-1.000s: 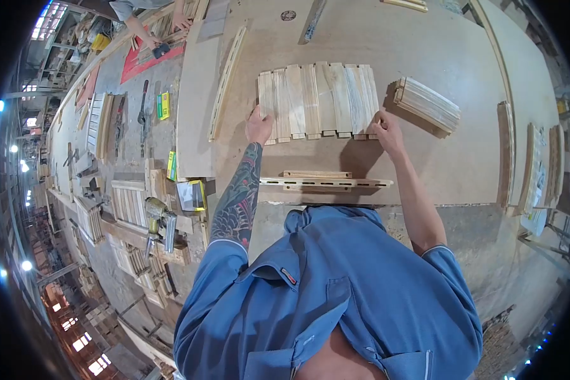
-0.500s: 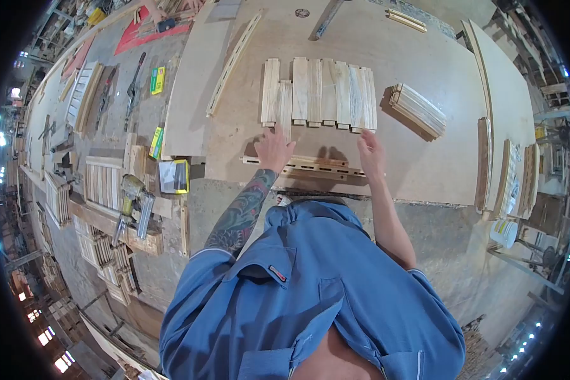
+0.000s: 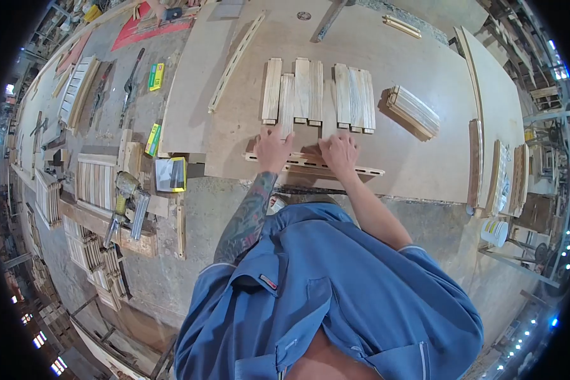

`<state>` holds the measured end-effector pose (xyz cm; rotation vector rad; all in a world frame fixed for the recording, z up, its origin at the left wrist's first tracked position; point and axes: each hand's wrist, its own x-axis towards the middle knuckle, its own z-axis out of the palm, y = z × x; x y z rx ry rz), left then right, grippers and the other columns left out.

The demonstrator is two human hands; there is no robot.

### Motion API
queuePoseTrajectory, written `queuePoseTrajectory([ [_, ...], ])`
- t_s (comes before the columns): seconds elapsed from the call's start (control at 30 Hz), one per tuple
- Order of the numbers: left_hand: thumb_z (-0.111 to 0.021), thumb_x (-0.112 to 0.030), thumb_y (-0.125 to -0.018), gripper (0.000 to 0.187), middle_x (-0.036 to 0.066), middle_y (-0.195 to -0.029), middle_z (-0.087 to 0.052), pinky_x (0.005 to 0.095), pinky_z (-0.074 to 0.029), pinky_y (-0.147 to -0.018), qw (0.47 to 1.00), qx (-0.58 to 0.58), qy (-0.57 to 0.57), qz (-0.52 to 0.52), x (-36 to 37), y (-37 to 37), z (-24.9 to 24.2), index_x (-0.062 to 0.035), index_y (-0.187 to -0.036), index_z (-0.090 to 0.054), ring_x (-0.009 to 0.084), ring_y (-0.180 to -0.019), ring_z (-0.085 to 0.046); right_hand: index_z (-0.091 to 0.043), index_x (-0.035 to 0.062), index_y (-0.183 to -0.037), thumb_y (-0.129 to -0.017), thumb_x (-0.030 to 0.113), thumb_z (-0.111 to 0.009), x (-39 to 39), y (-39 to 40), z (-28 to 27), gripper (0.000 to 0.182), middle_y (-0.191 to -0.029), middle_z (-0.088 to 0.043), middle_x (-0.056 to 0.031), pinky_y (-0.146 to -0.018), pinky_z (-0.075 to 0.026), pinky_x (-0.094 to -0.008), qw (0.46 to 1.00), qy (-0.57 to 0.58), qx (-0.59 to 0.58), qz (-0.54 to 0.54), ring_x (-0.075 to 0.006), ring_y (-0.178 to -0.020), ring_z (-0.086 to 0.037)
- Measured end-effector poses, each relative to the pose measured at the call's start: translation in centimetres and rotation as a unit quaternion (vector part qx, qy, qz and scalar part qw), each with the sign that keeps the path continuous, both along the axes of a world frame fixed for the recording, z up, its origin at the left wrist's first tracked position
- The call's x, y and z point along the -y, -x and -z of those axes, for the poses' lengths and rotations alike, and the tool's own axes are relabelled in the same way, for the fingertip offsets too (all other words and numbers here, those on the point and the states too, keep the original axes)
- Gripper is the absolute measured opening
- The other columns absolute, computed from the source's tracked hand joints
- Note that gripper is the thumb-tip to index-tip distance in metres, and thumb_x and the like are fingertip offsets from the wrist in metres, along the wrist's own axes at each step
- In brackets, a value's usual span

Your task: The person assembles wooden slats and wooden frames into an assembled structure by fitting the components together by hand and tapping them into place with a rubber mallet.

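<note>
The wooden slats point(image 3: 308, 90) lie side by side, gaps breaking their row, in the middle of the broad pale board point(image 3: 424, 164), straight out at twelve o'clock from the person in the blue shirt point(image 3: 361, 278). From where I stand, that board is easily the largest thing on show. Taking the row as the dial's centre, a red sheet point(image 3: 123, 39) lies well off at ten o'clock, with a co-worker's hand point(image 3: 170, 14) over by it. One slotted rail point(image 3: 237, 61) slants nearer, at about ten; another slotted rail point(image 3: 367, 171) lies crosswise at six, partly under the hands. At three there's a stacked bundle point(image 3: 413, 113) of slats, set at an angle, apart from the row. A nail gun point(image 3: 128, 185) sits down at eight. The left hand point(image 3: 274, 149) is at seven, its bent fingers spread at the lower end of a slat that juts toward the person. The right hand point(image 3: 341, 153) is at five, fingers curled down by the near end of another jutting slat; I can't tell how firmly either hand grips. Smallest are two yellow-green boxes point(image 3: 156, 76), both to the left, one around nine and one nearer eight, and a round dark mark point(image 3: 304, 16) at twelve.
</note>
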<state>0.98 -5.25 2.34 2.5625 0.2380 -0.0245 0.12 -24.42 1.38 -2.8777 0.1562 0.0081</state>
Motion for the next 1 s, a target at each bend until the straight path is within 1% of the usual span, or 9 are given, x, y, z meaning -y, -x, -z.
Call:
queuePoseTrajectory([
  [0.13, -0.069, -0.037, -0.083, 0.040, 0.015, -0.112, -0.058, 0.0474, -0.050, -0.084, 0.991, 0.117, 0.057, -0.032, -3.2, 2.3, 0.8, -0.0143, -0.116, -0.067, 0.0357, -0.099, -0.061, -0.059, 0.0092, -0.109, -0.078, 0.046, -0.073, -0.3, 0.3, -0.3, 0.050, -0.107, -0.064, -0.0158, -0.088, -0.046, -0.0505, 0.988, -0.051, -0.072, 0.126, -0.0349, -0.108, -0.059],
  [0.27, -0.073, -0.025, -0.082, 0.031, 0.012, -0.105, -0.064, 0.0429, -0.051, -0.083, 0.975, 0.215, 0.045, -0.043, -7.1, 2.8, -0.5, -0.0118, -0.109, -0.069, 0.0322, -0.097, -0.062, -0.049, 0.0060, -0.128, -0.078, 0.041, -0.072, -1.1, -2.0, -1.0, 0.066, -0.118, -0.063, -0.0171, -0.094, -0.045, -0.0520, 0.974, -0.040, -0.133, 0.177, -0.0317, -0.114, -0.059],
  [0.33, -0.073, -0.023, -0.082, 0.029, 0.012, -0.104, -0.066, 0.0421, -0.051, -0.083, 0.972, 0.221, 0.064, -0.055, -9.4, 2.9, -1.7, -0.0114, -0.108, -0.069, 0.0317, -0.094, -0.062, -0.055, 0.0043, -0.120, -0.078, 0.041, -0.072, 0.4, -2.4, -0.5, 0.059, -0.109, -0.067, -0.0147, -0.091, -0.047, -0.0459, 0.970, -0.047, -0.164, 0.175, -0.0295, -0.106, -0.063],
  [0.4, -0.073, -0.021, -0.082, 0.027, 0.012, -0.102, -0.067, 0.0414, -0.051, -0.083, 0.968, 0.226, 0.081, -0.072, -11.0, 3.0, -3.2, -0.0111, -0.107, -0.070, 0.0312, -0.092, -0.063, -0.062, 0.0036, -0.114, -0.082, 0.041, -0.070, 1.3, -2.5, -2.4, 0.049, -0.098, -0.069, -0.0115, -0.083, -0.049, -0.0366, 0.914, -0.314, -0.225, 0.122, -0.0219, -0.094, -0.066],
  [0.43, -0.073, -0.021, -0.082, 0.026, 0.012, -0.100, -0.068, 0.0403, -0.052, -0.081, 0.963, 0.243, 0.085, -0.083, -11.8, 3.1, -4.1, -0.0105, -0.106, -0.070, 0.0305, -0.090, -0.063, -0.066, 0.0045, -0.110, -0.089, 0.038, -0.066, 0.8, -2.1, 0.0, 0.039, -0.093, -0.069, -0.0063, -0.077, -0.047, -0.0311, 0.871, -0.466, -0.079, 0.136, -0.0146, -0.086, -0.063],
  [0.57, -0.073, -0.021, -0.083, 0.027, 0.013, -0.099, -0.069, 0.0371, -0.053, -0.075, 0.955, 0.230, 0.126, -0.138, -13.1, 4.0, -7.9, -0.0088, -0.107, -0.070, 0.0279, -0.083, -0.064, -0.063, 0.0019, -0.110, -0.096, 0.026, -0.063, -2.9, 1.6, -1.7, 0.028, -0.097, -0.068, -0.0028, -0.077, -0.048, -0.0314, 0.743, -0.663, 0.038, 0.088, -0.0134, -0.089, -0.062],
  [0.73, -0.074, -0.022, -0.083, 0.028, 0.014, -0.099, -0.069, 0.0360, -0.053, -0.070, 0.946, 0.261, 0.147, -0.124, -13.7, 4.6, -8.5, -0.0082, -0.107, -0.070, 0.0265, -0.077, -0.065, -0.066, 0.0009, -0.109, -0.088, 0.013, -0.072, -7.5, 1.0, -3.5, 0.025, -0.099, -0.070, -0.0037, -0.078, -0.050, -0.0313, 0.756, -0.654, -0.003, -0.041, -0.0135, -0.092, -0.064],
  [0.83, -0.073, -0.023, -0.083, 0.026, 0.013, -0.098, -0.070, 0.0360, -0.053, -0.069, 0.945, 0.251, 0.170, -0.123, -13.9, 4.7, -8.9, -0.0082, -0.105, -0.071, 0.0263, -0.076, -0.065, -0.070, 0.0014, -0.107, -0.087, 0.016, -0.072, -9.6, 0.5, -2.9, 0.024, -0.095, -0.072, -0.0085, -0.074, -0.051, -0.0324, 0.840, -0.510, -0.076, -0.167, -0.0150, -0.085, -0.065],
  [1.0, -0.073, -0.023, -0.083, 0.026, 0.013, -0.094, -0.070, 0.0353, -0.053, -0.069, 0.946, 0.245, 0.181, -0.112, -14.3, 4.6, -9.7, -0.0087, -0.105, -0.072, 0.0249, -0.075, -0.065, -0.069, 0.0002, -0.110, -0.086, 0.026, -0.073, -12.0, -0.3, -3.0, 0.035, -0.094, -0.072, -0.0117, -0.074, -0.050, -0.0337, 0.885, -0.411, -0.156, -0.152, -0.0190, -0.081, -0.066],
])
